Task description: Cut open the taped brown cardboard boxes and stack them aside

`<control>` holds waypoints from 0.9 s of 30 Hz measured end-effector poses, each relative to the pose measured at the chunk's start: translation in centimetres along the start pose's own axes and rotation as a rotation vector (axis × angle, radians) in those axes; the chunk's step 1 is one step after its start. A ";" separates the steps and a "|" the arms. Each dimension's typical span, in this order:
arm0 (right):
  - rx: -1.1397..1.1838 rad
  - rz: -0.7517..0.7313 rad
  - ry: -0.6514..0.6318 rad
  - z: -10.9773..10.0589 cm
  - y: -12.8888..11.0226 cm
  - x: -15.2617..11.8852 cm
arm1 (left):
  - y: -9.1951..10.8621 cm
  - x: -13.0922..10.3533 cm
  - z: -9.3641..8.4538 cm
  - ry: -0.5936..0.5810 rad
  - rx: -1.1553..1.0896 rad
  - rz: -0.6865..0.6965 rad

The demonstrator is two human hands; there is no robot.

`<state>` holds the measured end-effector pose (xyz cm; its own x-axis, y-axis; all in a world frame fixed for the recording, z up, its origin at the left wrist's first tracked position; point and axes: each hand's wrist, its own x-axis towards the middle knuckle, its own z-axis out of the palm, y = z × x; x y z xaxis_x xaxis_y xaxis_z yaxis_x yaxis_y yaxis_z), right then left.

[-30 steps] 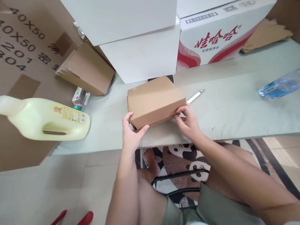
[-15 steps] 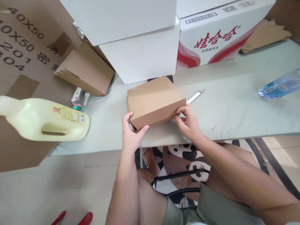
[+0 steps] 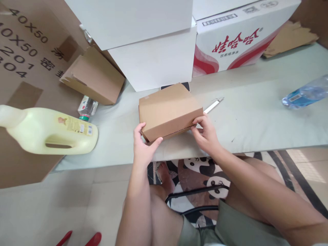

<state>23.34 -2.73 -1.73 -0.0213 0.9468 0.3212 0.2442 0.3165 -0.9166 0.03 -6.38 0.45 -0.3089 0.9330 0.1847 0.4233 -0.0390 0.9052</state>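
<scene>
A small brown cardboard box (image 3: 170,107) rests on the pale cloth-covered table, its near side facing me with a dark perforated seam along the lower edge. My left hand (image 3: 145,145) grips the box's near left corner, thumb on the front and fingers on the left side. At the near right corner, my right hand (image 3: 205,133) pinches the lower front edge between thumb and index finger. Just beyond that hand lies a white utility knife (image 3: 214,105). A dark flat object (image 3: 186,85) shows partly behind the box.
Large white cartons (image 3: 156,61) and a red-and-white carton (image 3: 238,48) stand along the back. To the left are a yellow jug (image 3: 51,130), a small bottle (image 3: 86,107) and another brown box (image 3: 96,77). A clear water bottle (image 3: 306,92) lies at the right.
</scene>
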 end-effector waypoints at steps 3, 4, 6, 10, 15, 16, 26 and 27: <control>0.001 0.000 -0.003 0.0 0.0 0.0 | 0.0 0.0 0.0 0.001 0.000 0.000; 0.001 0.000 -0.004 0.0 -0.1 0.0 | 0.0 0.0 0.0 0.002 0.000 0.001; 0.002 0.002 -0.005 -0.1 -0.1 0.0 | 0.1 0.0 0.0 0.001 0.000 -0.001; -0.001 0.005 -0.001 0.0 0.0 0.0 | 0.3 0.0 0.0 -0.003 -0.002 -0.011; -0.004 0.000 -0.001 0.0 0.1 0.0 | 0.3 -0.1 0.0 0.000 -0.003 -0.020; -0.006 0.003 -0.001 0.0 0.1 0.0 | 0.3 -0.1 0.0 0.001 -0.002 -0.020; -0.014 0.002 -0.003 -0.1 -0.2 0.1 | 0.2 0.0 0.0 0.000 0.015 -0.012; -0.014 0.002 -0.003 -0.1 -0.2 0.1 | 0.2 0.0 0.0 0.000 0.015 -0.010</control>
<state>23.39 -2.72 -1.50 -0.0237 0.9475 0.3189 0.2578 0.3140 -0.9138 0.15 -6.42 0.64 -0.3128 0.9335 0.1755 0.4329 -0.0243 0.9011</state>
